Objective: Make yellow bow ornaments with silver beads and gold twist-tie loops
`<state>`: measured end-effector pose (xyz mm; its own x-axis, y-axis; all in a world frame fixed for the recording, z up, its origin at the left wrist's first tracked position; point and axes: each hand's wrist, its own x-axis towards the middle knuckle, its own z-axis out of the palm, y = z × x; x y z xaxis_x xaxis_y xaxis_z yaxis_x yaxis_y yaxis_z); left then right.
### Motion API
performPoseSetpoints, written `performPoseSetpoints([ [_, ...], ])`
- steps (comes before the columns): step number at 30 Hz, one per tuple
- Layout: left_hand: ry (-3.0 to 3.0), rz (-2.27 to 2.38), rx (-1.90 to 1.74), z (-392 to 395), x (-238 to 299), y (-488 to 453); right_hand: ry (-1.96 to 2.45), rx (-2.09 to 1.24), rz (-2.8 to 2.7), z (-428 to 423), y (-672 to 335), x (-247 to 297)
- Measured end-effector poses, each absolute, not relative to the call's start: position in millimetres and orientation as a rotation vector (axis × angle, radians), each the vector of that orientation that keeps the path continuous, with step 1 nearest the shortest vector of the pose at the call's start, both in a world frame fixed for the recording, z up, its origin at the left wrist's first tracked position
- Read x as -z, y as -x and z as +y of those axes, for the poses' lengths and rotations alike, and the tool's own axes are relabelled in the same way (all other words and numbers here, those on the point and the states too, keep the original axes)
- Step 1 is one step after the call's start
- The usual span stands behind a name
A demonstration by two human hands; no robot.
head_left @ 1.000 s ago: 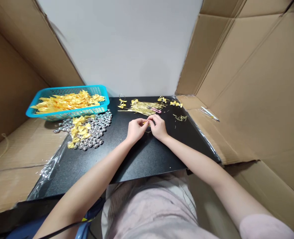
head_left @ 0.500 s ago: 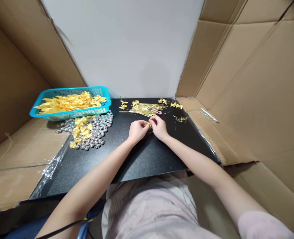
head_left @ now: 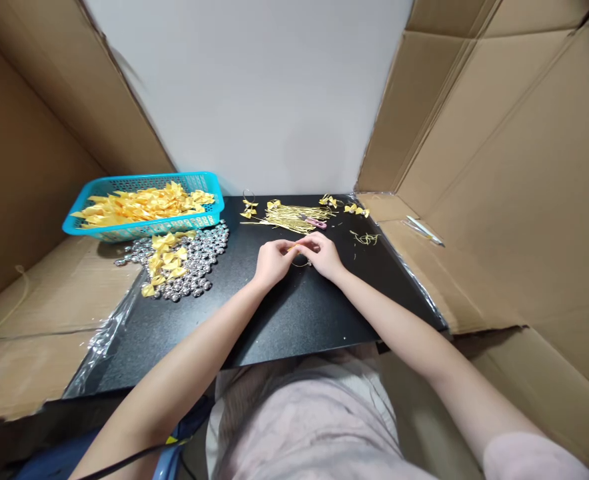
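Note:
My left hand (head_left: pixel 273 261) and my right hand (head_left: pixel 323 255) meet over the middle of the black table, fingertips pinched together. Between them is a thin gold cord (head_left: pixel 300 265), looping down below the fingers, with a small silver bell or bead (head_left: pixel 310 263) on it near my right hand. A bit of yellow ribbon shows at the fingertips, mostly hidden by them. Just beyond the hands lies a bundle of gold cords (head_left: pixel 289 218), with pink-handled snips (head_left: pixel 316 223) on its right end.
A blue basket (head_left: pixel 216 208) full of yellow ribbon bows (head_left: pixel 144 205) stands at the back left. In front of it lie many silver bells or beads (head_left: pixel 189 287) with loose bows on top. Bows on cords (head_left: pixel 357 210) and cord scraps (head_left: pixel 364 238) lie at right. Cardboard walls flank the table (head_left: pixel 294 320).
The fingers have closed in closer together, and the right hand has turned slightly. The silver piece on the cord loop now shows below the right hand. The view has shifted a little.

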<state>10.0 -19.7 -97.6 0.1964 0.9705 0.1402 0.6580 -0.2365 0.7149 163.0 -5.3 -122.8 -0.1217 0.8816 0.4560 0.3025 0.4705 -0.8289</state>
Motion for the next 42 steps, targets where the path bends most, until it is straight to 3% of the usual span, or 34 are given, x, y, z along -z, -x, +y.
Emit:
performPoseSetpoints([
  [9,-2.156,1.757,-0.825,-28.5,85.9,-14.6,1.069,-0.46,-1.843,-14.8,-163.9,104.5],
  [28,-2.31,1.659,-0.919,-23.9,95.4,-12.5,1.188,-0.43,-2.031,-0.2,-170.1,114.6],
  [42,-2.36,1.37,-0.982,-23.5,93.9,-12.0,1.202,-0.665,-1.998,-0.9,-174.3,115.3],
])
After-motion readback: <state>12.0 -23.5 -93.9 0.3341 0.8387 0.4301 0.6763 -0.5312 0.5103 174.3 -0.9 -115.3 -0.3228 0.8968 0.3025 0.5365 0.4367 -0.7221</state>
